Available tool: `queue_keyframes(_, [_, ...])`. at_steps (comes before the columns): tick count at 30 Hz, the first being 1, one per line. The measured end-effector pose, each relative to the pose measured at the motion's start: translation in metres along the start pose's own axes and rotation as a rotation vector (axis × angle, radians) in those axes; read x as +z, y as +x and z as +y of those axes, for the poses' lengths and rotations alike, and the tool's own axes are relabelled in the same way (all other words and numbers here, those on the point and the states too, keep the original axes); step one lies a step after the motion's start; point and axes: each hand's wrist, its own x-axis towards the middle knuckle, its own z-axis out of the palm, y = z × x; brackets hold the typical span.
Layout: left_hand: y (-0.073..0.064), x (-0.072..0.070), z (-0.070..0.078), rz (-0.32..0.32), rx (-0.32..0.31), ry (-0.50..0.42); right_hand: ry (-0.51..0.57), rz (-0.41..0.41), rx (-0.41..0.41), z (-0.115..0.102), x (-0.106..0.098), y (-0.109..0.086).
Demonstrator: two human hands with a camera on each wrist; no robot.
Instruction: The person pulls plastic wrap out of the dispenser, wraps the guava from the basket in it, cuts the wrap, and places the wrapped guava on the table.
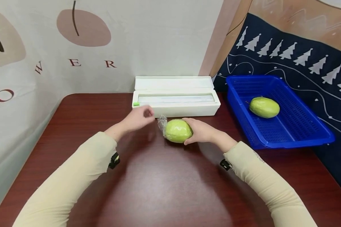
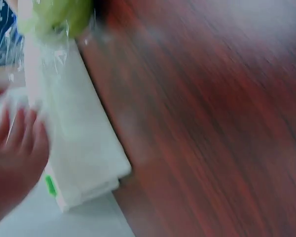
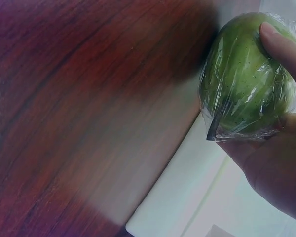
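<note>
A green melon [image 1: 178,130] in clear plastic wrap sits on the table just in front of a long white box. My right hand [image 1: 201,130] grips its right side, thumb and fingers spread around it. In the right wrist view the film lies tight over the melon [image 3: 244,74], with the dark stem showing under it. A crumpled tuft of plastic wrap [image 1: 162,123] sticks out at the melon's left end. Left of that tuft, my left hand [image 1: 139,118] hovers by the box with its fingers loosely bent, apart from the film; it is blurred in the left wrist view.
The white cling film box [image 1: 187,110] stands at the table's back with its lid [image 1: 173,83] raised and a green slider [image 1: 136,104] at its left end. To the right is a blue basket [image 1: 295,145] holding another green melon [image 1: 264,107]. Patterned cloths hang behind.
</note>
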Motion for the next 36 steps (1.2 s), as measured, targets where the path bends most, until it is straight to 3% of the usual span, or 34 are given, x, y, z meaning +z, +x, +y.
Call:
queue_keyframes(3, [-0.005,0.009,-0.001,-0.244,0.041,0.019,-0.001,0.000,0.000,0.001,0.000,0.001])
queue_keyframes(4, [-0.005,0.014,0.000,-0.303,0.059,0.032,0.000,0.000,-0.002,0.001,0.000,0.001])
queue_keyframes(6, [-0.005,0.026,0.004,-0.358,0.097,0.074,0.009,-0.004,-0.009,0.001,0.000,0.003])
queue_keyframes(9, [-0.003,0.042,0.009,-0.331,0.118,0.190,0.032,-0.011,-0.019,0.000,0.000,0.005])
queue_keyframes(13, [0.001,0.053,0.013,-0.244,0.089,0.305,0.030,-0.018,-0.029,0.000,0.001,0.007])
queue_keyframes(17, [0.006,0.057,0.014,-0.205,0.063,0.354,0.004,-0.023,-0.060,-0.001,0.001,0.008])
queue_keyframes(23, [0.011,0.058,0.019,-0.206,0.032,0.461,0.002,-0.034,-0.062,-0.002,0.001,0.010])
queue_keyframes(26, [0.013,0.057,0.023,-0.203,0.050,0.460,0.008,-0.035,-0.058,0.000,0.001,0.010])
queue_keyframes(32, [0.018,0.059,0.023,-0.210,0.103,0.338,0.043,-0.049,-0.060,0.003,0.002,0.011])
queue_keyframes(36, [0.018,0.061,0.021,-0.213,0.110,0.282,0.159,-0.067,-0.053,0.006,0.004,0.010])
